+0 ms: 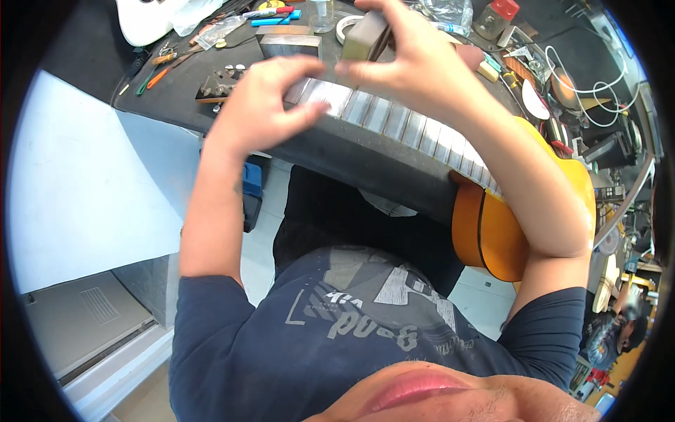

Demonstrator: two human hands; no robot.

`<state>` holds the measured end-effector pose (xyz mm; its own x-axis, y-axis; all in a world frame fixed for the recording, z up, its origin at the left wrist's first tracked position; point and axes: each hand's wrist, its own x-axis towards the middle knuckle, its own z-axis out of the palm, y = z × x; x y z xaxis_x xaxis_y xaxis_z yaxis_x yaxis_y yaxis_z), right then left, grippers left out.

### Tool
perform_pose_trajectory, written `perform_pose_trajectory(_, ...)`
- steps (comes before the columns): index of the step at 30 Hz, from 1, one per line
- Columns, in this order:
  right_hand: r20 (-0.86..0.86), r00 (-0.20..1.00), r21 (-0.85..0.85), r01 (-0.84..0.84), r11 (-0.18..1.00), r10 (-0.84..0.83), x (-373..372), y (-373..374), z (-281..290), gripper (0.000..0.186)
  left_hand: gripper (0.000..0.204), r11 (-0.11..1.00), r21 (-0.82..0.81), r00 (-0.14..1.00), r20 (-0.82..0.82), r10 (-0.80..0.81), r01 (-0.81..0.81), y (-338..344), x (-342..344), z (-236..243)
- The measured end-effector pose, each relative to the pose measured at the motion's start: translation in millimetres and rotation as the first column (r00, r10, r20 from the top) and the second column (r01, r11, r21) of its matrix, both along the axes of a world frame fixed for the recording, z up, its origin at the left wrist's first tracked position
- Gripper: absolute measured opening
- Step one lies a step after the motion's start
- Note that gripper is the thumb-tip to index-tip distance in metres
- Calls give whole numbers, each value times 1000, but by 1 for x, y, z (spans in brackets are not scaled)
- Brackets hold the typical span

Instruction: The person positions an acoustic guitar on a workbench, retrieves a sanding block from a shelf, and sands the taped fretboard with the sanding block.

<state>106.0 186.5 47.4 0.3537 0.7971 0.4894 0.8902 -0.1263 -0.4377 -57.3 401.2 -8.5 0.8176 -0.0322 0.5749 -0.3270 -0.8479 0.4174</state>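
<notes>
An acoustic guitar with an orange-yellow body (500, 235) lies across the dark bench, its headstock (216, 86) at the left. Silvery strips cover the fretboard (397, 121) between the frets. Over the headstock end of the neck, my left hand (271, 102) hovers with thumb and fingers apart and nothing in them. My right hand (415, 60) grips a grey rectangular block (365, 36) with a yellowish end, held above the far side of the neck. Another block (292, 48), dark with a metallic face, stands on the bench beyond my left hand.
Screwdrivers (165, 74), markers (271, 15) and a plastic bag lie at the far left. A clear bottle (321, 15), a white tape roll (344, 29) and a red-lidded jar (496, 17) stand at the back. Tools and a white cable (598, 88) crowd the right.
</notes>
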Motion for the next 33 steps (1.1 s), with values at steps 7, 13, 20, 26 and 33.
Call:
perform_pose_trajectory(7, 106, 994, 52, -17, 998, 11, -31, 5, -29, 95, 49, 966, 163, 962, 217, 164, -201, -8, 2, -39)
perform_pose_trajectory(13, 46, 984, -68, -170, 983, 173, -63, -4, -9, 101, 53, 965, 140, 948, 262, 180, -222, -3, 3, -48)
perform_pose_trajectory(20, 100, 982, -69, -155, 985, 162, -65, -9, -9, 100, 51, 963, 138, 949, 250, 191, -231, -5, 0, -50)
perform_pose_trajectory(26, 110, 986, -67, -118, 991, 125, -61, -10, -5, 103, 52, 966, 144, 955, 240, 175, -213, -4, 2, -48)
perform_pose_trajectory(33, 72, 986, -110, -143, 984, 151, -68, -10, -4, 107, 50, 974, 110, 962, 210, 171, -198, -3, 0, -49)
